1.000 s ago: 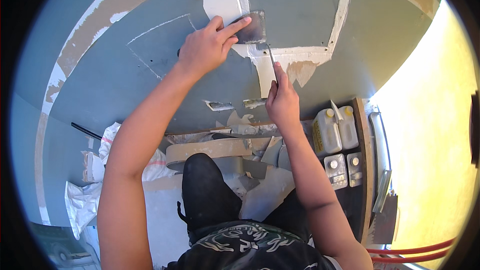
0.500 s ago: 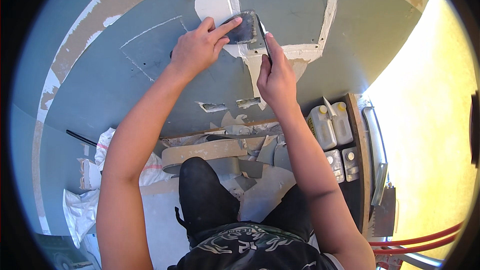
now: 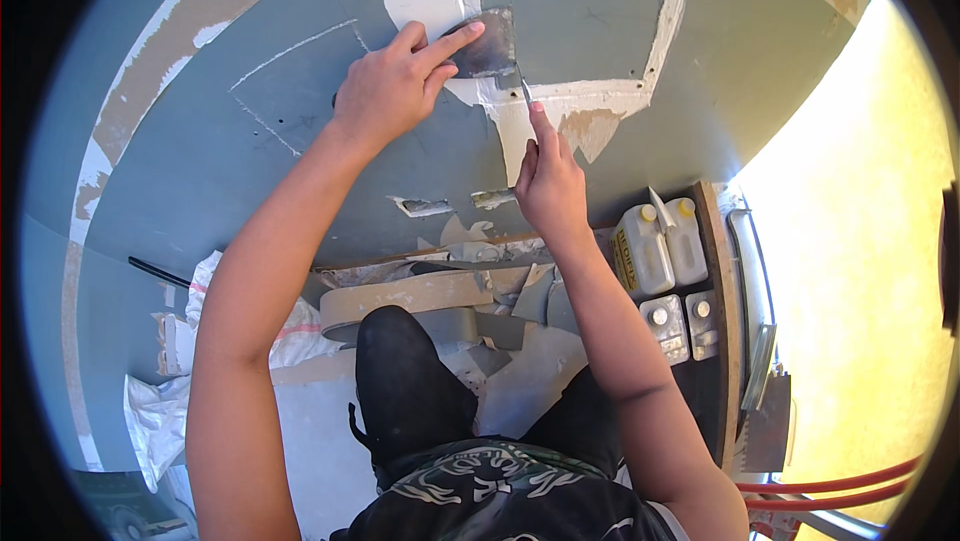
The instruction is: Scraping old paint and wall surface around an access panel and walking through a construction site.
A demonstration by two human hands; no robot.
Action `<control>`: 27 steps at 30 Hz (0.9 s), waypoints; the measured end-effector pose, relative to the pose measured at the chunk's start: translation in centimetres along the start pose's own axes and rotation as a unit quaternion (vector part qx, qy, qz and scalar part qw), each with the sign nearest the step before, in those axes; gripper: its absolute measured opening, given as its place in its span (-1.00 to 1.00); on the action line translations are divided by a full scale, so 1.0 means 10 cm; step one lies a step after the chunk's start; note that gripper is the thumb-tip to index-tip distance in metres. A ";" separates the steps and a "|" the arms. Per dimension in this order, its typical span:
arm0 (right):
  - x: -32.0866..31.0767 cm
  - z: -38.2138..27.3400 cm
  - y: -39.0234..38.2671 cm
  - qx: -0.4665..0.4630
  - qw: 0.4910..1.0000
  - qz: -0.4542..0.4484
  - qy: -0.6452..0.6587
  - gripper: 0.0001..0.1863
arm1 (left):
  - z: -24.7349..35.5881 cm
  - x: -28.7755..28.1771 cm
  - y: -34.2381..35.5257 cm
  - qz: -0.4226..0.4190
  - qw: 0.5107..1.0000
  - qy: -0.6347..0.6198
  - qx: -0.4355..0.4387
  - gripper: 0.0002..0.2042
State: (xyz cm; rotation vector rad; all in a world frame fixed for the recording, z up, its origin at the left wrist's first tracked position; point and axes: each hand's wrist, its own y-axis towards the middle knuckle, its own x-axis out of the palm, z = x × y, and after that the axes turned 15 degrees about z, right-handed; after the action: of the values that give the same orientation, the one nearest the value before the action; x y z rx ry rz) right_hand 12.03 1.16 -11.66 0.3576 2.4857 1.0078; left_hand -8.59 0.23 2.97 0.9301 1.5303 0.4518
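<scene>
My left hand (image 3: 390, 81) is closed round a broad scraper (image 3: 490, 46), its index finger stretched over the blade. The dark, worn blade lies flat on the grey wall covering (image 3: 570, 21), at a seam where white backing shows. My right hand (image 3: 553, 181) grips a slim cutting knife (image 3: 526, 91), index finger along its top. The knife's tip is at the scraper's lower right corner, on the covering. Below it spreads a stripped white patch (image 3: 510, 131) with a torn brown edge. The scraper's handle is mostly hidden by my left hand.
Two cut holes (image 3: 422, 208) sit low in the wall. Peeled strips (image 3: 410, 296) and scraps lie at its foot. Plastic canisters (image 3: 645, 251) stand at the right inside a wooden edge (image 3: 722, 321). A white sack (image 3: 160, 421) is at the left, red tubes (image 3: 830, 491) lower right.
My right hand has drawn the knife down along the scraper's right edge, toward me. My left hand and the scraper have stayed almost in place.
</scene>
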 end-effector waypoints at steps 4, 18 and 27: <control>0.02 -0.03 -0.03 0.003 1.000 -0.018 -0.010 -0.42 | -0.04 -0.02 -0.04 -0.001 1.000 -0.001 -0.013 -0.47; -1.30 -0.47 -0.26 0.043 0.997 -0.029 0.055 -0.44 | 0.01 -0.07 0.00 -0.017 0.999 -0.029 -0.022 -0.48; -0.58 0.81 -2.54 0.261 0.870 -0.411 -0.078 -0.63 | 0.13 -0.11 0.07 -0.016 0.999 -0.026 -0.032 -0.46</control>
State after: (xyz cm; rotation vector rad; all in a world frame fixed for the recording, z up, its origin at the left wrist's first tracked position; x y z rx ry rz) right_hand 19.07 -14.06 -33.13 -0.4408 2.3339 -0.0415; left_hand -7.21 -0.53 3.94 0.8610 1.4730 0.4469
